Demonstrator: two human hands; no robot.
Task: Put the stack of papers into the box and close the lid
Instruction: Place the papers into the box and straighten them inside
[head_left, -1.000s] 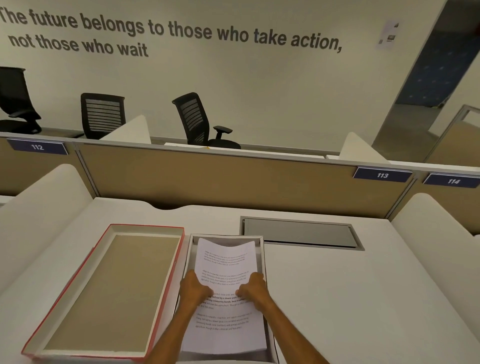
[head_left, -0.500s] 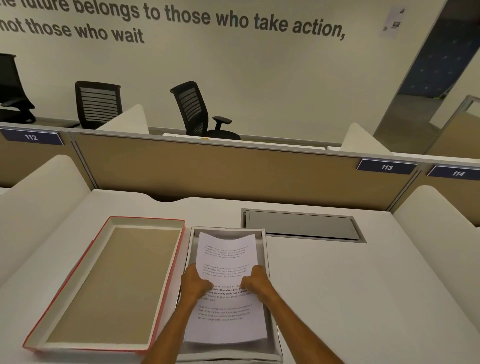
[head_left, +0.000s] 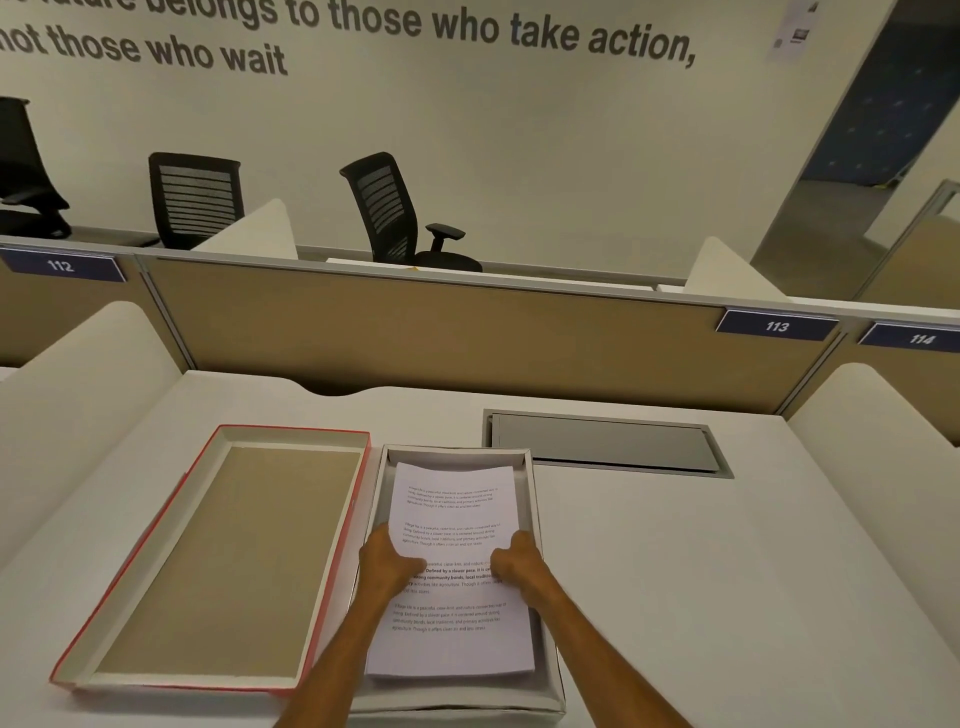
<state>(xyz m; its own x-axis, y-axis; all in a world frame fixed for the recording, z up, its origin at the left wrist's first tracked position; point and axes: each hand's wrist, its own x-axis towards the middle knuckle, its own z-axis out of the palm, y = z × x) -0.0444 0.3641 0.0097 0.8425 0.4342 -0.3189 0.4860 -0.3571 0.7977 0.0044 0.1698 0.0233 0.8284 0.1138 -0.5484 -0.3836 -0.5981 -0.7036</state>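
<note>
Both hands clamp the stack of papers mid-length, left hand, right hand. Stack sits inside box, lower centre, long axis running up-frame. Lid lies open-side-up just left, nearer the left hand.

Both forearms run out past the bottom edge, the hands cover the middle lines of the papers whose print is too small to read, and the wall lettering is cut off at the top and left.
</note>
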